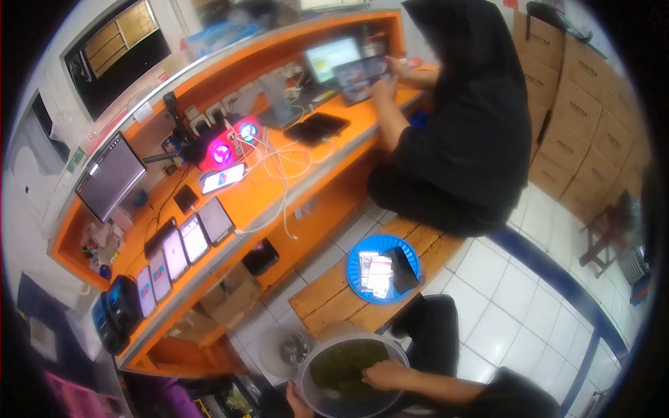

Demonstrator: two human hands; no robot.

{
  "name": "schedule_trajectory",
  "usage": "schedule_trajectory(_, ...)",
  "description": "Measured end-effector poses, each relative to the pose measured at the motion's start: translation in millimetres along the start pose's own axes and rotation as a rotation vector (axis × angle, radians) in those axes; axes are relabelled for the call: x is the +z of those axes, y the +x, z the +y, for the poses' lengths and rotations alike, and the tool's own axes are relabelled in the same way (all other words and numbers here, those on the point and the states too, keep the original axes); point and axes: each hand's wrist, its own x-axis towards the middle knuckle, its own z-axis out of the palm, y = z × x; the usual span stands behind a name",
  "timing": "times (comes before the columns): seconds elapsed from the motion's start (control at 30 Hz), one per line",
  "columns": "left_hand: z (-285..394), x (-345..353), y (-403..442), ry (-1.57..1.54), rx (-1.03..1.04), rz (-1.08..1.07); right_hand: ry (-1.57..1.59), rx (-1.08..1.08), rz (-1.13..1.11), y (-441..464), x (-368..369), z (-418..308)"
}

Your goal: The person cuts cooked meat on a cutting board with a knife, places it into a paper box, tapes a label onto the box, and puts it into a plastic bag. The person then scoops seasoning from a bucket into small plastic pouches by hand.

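Observation:
A round translucent tub (398,352) with a dark green mass (341,364) inside sits low in the view, over the person's lap. My left hand (298,403) is at the tub's left rim, its fingers wrapped against the wall. Over the right part of the green mass is my right hand (383,375), fingers bent together at its surface; what they hold, if anything, is too small to tell. Just left of the tub stands a clear plastic container (272,350) with shiny contents.
A blue basket (353,273) with packets and a dark item rests on a wooden bench (317,304). On the bench's far end sits a person in black (467,132), holding a tablet. An orange counter (261,202) bears several phones, cables and a monitor (111,177).

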Motion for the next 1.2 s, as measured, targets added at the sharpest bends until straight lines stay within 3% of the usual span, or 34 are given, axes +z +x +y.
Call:
schedule_trajectory(0.27, -2, -6, 5, 0.009, 0.051, 0.05, -0.004, -0.014, 0.014, 2, 4, 6)
schedule_trajectory(0.33, 0, -1, 3, -0.038, -0.015, 0.107, 0.027, -0.012, 0.023, 1, 3, 6)
schedule_trajectory(0.47, 3, -22, 8, -0.013, -0.077, -0.002, -0.016, 0.015, -0.014, 2, 0, 4)
schedule_trajectory(0.63, 0, 3, 1, 0.078, 0.042, 0.187, -0.006, -0.023, 0.011, 4, 5, 5)
schedule_trajectory(1.2, 3, 9, -5, 0.047, 0.019, 0.151, 0.003, -0.035, -0.009, 3, 2, 1)
